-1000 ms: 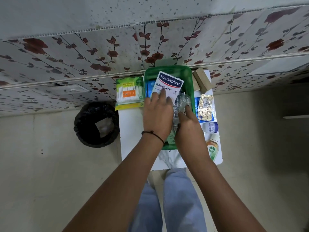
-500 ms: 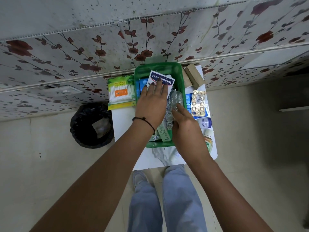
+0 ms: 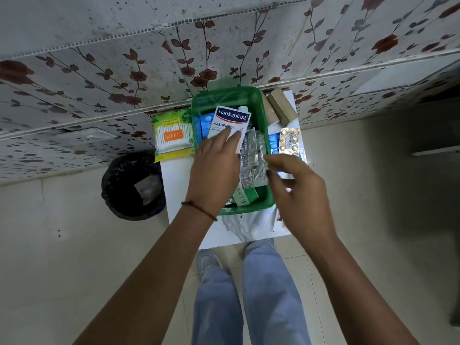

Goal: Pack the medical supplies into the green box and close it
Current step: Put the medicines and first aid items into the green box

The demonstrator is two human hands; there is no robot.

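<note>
The green box (image 3: 225, 98) stands open on a small white table (image 3: 179, 180). Inside it lie a Hansaplast packet (image 3: 231, 120), silver foil strips (image 3: 252, 158), a blue blister pack (image 3: 206, 123) and a green carton (image 3: 245, 196). My left hand (image 3: 214, 168) rests flat in the box, its fingertips on the Hansaplast packet. My right hand (image 3: 296, 188) hovers over the box's right edge with fingers apart, holding nothing. A cotton swab pack (image 3: 173, 134) lies left of the box. A gold pill strip (image 3: 290, 141) and a brown bandage roll (image 3: 281, 108) lie to its right.
A black bin (image 3: 133, 186) stands on the floor left of the table. A floral-papered wall (image 3: 224, 46) runs just behind the table. A crumpled white plastic sheet (image 3: 251, 225) lies at the table's near edge. My legs (image 3: 249, 295) are below it.
My right hand has lifted off the foil strips and drawn back to the right, over the box's edge. My left hand stays on the Hansaplast packet.
</note>
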